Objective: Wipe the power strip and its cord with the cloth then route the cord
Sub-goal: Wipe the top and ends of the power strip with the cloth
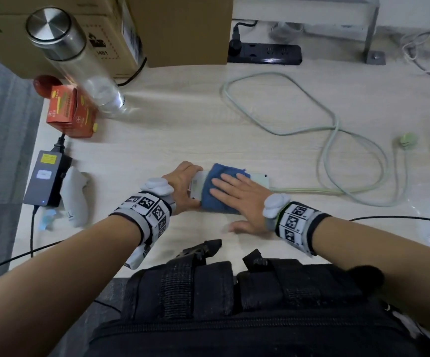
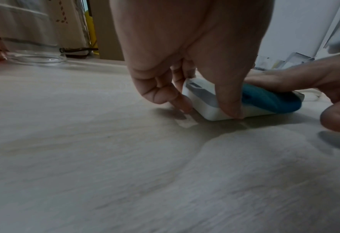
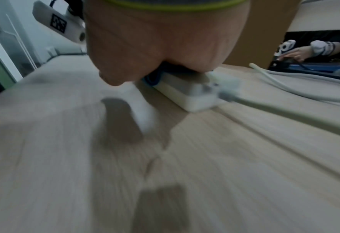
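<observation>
A white power strip (image 1: 259,180) (image 2: 205,100) (image 3: 193,94) lies flat on the light wooden table near me. A blue cloth (image 1: 219,181) (image 2: 272,100) covers its middle. My right hand (image 1: 237,194) (image 3: 137,47) lies flat on the cloth with straight fingers, thumb out over the table. My left hand (image 1: 183,186) (image 2: 205,100) grips the strip's left end between thumb and fingers. The pale green cord (image 1: 337,135) (image 3: 284,110) leaves the strip's right end, loops across the table and ends in a green plug (image 1: 406,140).
A glass bottle with a steel cap (image 1: 79,63), a red carton (image 1: 72,112), a grey power adapter (image 1: 46,179) and a white controller (image 1: 76,194) stand at the left. Cardboard boxes (image 1: 177,29) and a black power strip (image 1: 265,53) line the back.
</observation>
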Demonstrator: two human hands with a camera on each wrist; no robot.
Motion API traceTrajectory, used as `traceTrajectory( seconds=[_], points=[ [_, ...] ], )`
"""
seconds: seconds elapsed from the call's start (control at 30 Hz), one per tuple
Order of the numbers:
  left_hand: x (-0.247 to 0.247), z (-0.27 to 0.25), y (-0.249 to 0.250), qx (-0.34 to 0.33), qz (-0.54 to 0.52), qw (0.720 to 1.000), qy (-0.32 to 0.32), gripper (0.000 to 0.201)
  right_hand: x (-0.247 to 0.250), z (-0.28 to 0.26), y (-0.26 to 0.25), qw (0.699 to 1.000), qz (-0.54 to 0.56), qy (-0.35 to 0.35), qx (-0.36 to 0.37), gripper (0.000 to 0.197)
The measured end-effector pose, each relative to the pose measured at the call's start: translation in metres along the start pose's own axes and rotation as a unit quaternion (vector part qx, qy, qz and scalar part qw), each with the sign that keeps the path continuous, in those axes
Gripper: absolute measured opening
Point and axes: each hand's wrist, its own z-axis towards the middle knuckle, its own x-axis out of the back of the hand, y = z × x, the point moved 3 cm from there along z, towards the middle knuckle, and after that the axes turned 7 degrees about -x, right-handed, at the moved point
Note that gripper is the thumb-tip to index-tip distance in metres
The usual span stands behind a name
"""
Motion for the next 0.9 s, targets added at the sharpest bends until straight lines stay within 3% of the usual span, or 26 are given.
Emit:
traceTrajectory(
  seconds=[0.2,0.47,0.63,0.77,0.9],
  points=[
    [0.002,0.0,-0.002,0.01,0.019,1.0,-0.022,0.083,-0.013,-0.055,0.049,0.998,-0.003,-0.044,-0.049,0.086],
    [0.001,0.0,0.001,0.013,0.015,1.0,-0.01,0.083,-0.006,0.0,0.003,0.999,0.015,0.017,-0.039,0.087],
    [0.0,0.002,0.004,0.008,0.014,1.0,-0.026,0.084,-0.002,0.024,-0.019,0.997,0.046,0.047,-0.044,0.074],
    [0.002,0.001,0.002,0.021,0.04,0.999,-0.024,0.088,-0.012,-0.015,0.016,0.994,0.065,0.087,-0.024,0.052],
    [0.005,0.0,0.002,0.02,0.057,0.997,-0.042,0.089,-0.019,-0.054,0.047,0.988,0.08,0.118,-0.06,0.05]
  ],
)
